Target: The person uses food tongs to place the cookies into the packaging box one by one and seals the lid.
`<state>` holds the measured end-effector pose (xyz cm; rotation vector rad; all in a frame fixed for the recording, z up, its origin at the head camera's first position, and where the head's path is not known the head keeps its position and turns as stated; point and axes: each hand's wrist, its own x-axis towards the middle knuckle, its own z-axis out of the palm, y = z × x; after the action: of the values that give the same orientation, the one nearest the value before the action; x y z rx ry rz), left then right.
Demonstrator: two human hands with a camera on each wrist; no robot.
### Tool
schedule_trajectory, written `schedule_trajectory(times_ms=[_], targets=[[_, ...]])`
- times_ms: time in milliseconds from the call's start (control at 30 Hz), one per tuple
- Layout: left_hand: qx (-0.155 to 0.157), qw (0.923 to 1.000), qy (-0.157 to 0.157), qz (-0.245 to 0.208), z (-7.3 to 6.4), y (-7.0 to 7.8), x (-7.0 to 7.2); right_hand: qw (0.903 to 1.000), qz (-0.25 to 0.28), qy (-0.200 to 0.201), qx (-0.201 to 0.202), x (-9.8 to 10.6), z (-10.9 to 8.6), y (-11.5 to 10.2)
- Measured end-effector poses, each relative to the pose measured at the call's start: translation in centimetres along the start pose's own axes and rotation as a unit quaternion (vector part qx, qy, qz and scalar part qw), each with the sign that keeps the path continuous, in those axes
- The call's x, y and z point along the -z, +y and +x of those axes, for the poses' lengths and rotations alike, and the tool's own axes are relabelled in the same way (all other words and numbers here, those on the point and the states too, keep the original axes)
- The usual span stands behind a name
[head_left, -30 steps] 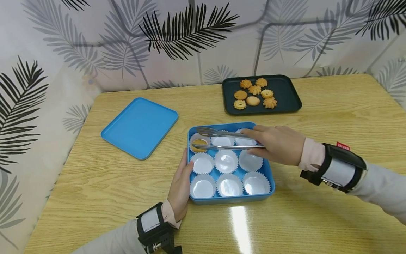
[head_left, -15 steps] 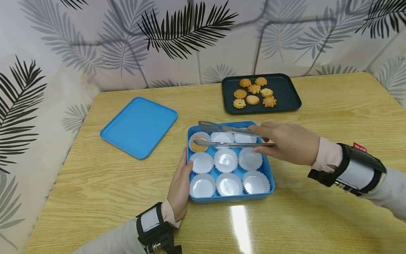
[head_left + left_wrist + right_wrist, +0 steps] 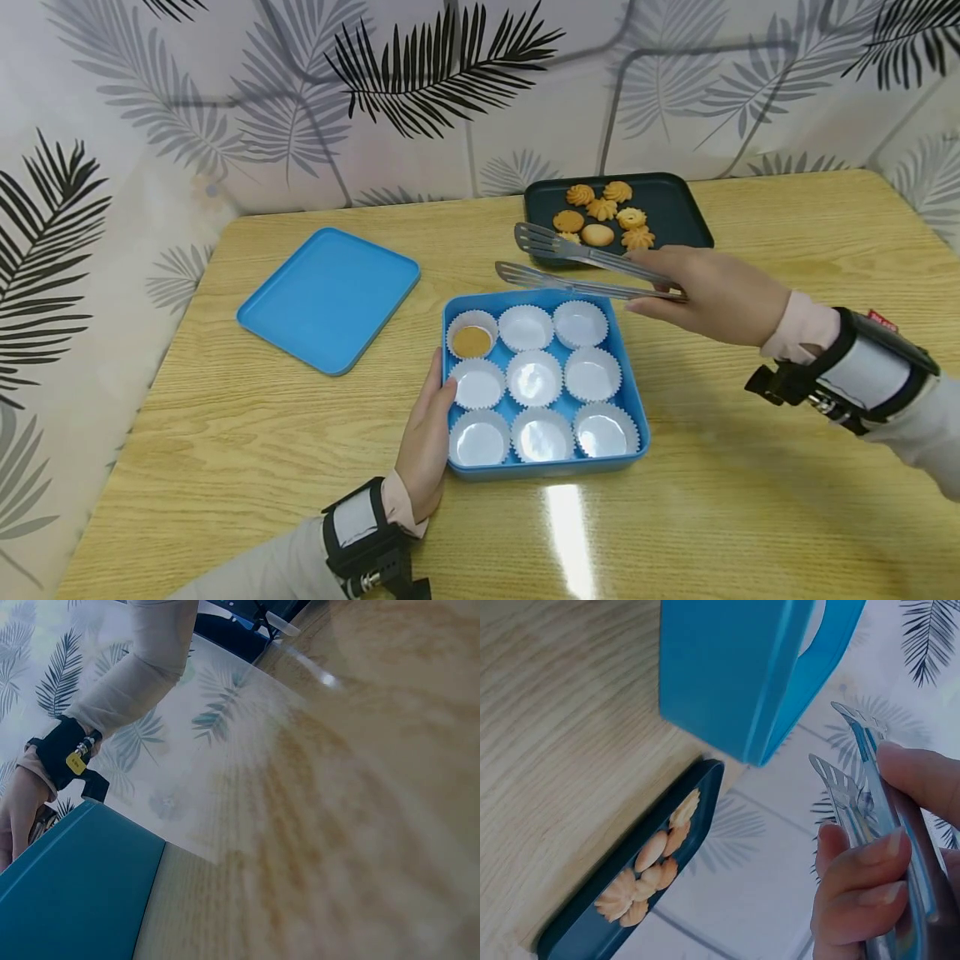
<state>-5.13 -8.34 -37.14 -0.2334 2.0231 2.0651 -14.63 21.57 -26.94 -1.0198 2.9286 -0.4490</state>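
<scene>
My left hand (image 3: 423, 450) rests along the left wall of a blue box (image 3: 551, 473), its fingers straight and its thumb at the rim. Inside the box stand rows of white paper cups (image 3: 535, 379); the back left one has a round golden-brown cookie (image 3: 471, 342) in it. Metal tongs (image 3: 585, 287) are held by my right hand (image 3: 723, 292) over the back of the box, their tips spread with nothing between them. Up close in the right wrist view, thumb and fingers of the right hand (image 3: 877, 870) grip the tongs (image 3: 870, 787).
Behind the box, a dark tray (image 3: 682, 217) bears several cookies (image 3: 597, 235) of different shapes, partly covered by the tongs in the head view. To the left lies a flat blue lid or tray (image 3: 330, 300). A leaf-patterned cloth (image 3: 300, 108) hangs at the table's back edge.
My right hand has moved the tongs from over the back left cup up and to the right, toward the dark tray. Their tips are further apart. The left hand and box have stayed put.
</scene>
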Motion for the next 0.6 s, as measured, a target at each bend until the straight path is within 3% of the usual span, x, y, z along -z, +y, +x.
schedule_trajectory(times_ms=[300,600], targets=[[-0.001,1.0000,-0.001,-0.001,0.1,0.0,0.0,0.9950,0.003,-0.055,-0.084,0.1,1.3,3.0],[-0.004,1.0000,-0.003,-0.002,0.1,0.0,0.0,0.9881,-0.019,-0.090,-0.124,-0.5,2.1,5.1]])
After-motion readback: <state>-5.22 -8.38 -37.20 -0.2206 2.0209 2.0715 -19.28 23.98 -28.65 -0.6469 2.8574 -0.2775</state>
